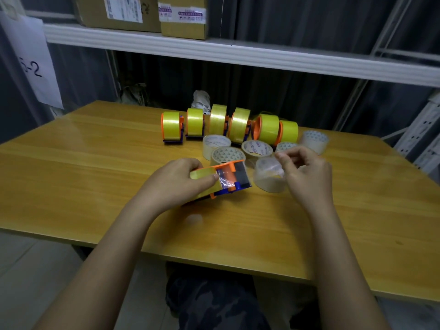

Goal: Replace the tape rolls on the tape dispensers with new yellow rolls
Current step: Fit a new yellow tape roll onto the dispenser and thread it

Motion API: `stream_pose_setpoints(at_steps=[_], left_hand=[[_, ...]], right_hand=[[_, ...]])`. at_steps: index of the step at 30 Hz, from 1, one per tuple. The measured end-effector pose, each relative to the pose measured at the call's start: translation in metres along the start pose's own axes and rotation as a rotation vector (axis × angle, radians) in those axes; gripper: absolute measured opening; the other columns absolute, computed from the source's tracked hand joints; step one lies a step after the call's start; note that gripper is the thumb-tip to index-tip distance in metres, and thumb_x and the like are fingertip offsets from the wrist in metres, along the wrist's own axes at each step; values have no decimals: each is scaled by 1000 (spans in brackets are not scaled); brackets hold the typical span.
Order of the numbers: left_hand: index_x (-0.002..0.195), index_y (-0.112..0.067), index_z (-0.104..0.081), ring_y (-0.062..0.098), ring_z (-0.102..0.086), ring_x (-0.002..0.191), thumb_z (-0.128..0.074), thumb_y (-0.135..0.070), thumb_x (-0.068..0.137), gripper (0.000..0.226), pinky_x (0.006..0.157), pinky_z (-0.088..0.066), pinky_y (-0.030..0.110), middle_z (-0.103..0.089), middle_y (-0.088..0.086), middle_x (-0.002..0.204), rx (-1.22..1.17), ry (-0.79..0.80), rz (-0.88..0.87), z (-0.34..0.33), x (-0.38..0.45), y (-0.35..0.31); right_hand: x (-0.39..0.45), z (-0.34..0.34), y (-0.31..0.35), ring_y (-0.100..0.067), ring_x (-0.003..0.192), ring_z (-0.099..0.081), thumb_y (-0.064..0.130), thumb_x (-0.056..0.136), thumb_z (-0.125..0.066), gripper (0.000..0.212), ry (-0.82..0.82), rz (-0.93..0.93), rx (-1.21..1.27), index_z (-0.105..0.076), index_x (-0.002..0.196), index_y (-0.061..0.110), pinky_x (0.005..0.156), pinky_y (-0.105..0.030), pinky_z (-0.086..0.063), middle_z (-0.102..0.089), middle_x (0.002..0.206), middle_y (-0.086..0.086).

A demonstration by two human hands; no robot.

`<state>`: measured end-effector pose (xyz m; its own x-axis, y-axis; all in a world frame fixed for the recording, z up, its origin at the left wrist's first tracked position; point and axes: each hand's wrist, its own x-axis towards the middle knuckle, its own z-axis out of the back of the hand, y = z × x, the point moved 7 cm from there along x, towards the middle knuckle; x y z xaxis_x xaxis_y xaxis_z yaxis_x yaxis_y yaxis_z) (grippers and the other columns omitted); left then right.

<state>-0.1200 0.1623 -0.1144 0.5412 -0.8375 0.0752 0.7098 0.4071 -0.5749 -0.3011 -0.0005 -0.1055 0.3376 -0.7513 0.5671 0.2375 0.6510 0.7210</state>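
Note:
My left hand (177, 181) grips an orange and blue tape dispenser (228, 178) loaded with a yellow roll (204, 173), tilted on its side just above the wooden table (95, 167). My thumb presses the loose tape end near the cutter. My right hand (307, 171) hovers to the right with curled fingers and holds nothing I can make out, above a clear tape roll (267, 177). Several dispensers with yellow rolls (228, 125) stand in a row at the back. Several clear rolls (226, 153) lie in front of them.
A white shelf (238, 53) with cardboard boxes (142, 13) runs above the table's far edge. Crumpled white paper (202, 98) lies behind the dispensers. A paper label (33, 67) hangs at the left. My knees (214, 303) are under the front edge.

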Motion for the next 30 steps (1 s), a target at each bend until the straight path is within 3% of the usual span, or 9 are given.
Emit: stream_pose_setpoints(at_steps=[3,7,11,16,19,26,29,30], left_hand=[[100,-18,-62,15,-59,81,-56,-59,82,45,71,-51,39,-64,1,91,1,-9,21,-2,2,2],[112,-11,-63,16,-57,91,-58,-67,75,67,72,-52,37,-63,3,101,-25,-77,33,2,3,2],[105,-9,-64,14,-54,86,-58,-62,78,59,58,-39,27,-61,1,96,-91,-81,19,6,1,12],[106,-10,-65,15,-56,102,-59,-60,79,57,67,-43,29,-64,1,112,-126,-68,-5,7,-1,18],[91,-15,-66,17,-58,95,-60,-58,80,45,74,-49,37,-67,1,102,-143,-74,-14,8,-3,16],[78,-19,-64,13,-59,77,-63,-59,81,40,63,-45,33,-65,-2,80,-217,-102,-77,12,-9,9],[77,-17,-64,16,-59,74,-63,-59,80,43,61,-43,32,-64,0,78,-233,-137,-88,19,-10,15],[77,-17,-65,16,-60,74,-62,-62,76,45,61,-44,32,-64,0,78,-255,-157,-83,24,-11,20]], right_hand=[[0,6,6,-5,67,-55,25,86,-72,8,-14,13,33,-67,83,20,57,-13,-43,-61,71,5],[2,6,2,0,62,-52,22,82,-76,11,-9,-77,171,-68,86,15,57,-10,-44,-60,70,4],[5,4,-17,5,59,-54,21,73,-83,19,32,-258,319,-68,81,14,56,-10,-45,-61,70,5],[0,-2,-34,1,61,-56,22,68,-86,27,84,-432,419,-69,87,12,48,-10,-41,-60,70,6],[-2,-7,-35,-2,60,-56,18,67,-86,33,76,-501,515,-67,94,12,46,-11,-39,-60,67,9],[-3,-23,-47,-8,65,-54,19,69,-85,29,1,-599,677,-68,94,18,42,-15,-35,-65,87,1],[-3,-16,-54,-5,52,-48,15,85,-70,8,-176,-698,915,-62,84,13,37,-14,-29,-59,75,1],[-3,-9,-58,-5,49,-45,15,90,-64,9,-269,-704,985,-60,82,13,36,-14,-28,-56,72,0]])
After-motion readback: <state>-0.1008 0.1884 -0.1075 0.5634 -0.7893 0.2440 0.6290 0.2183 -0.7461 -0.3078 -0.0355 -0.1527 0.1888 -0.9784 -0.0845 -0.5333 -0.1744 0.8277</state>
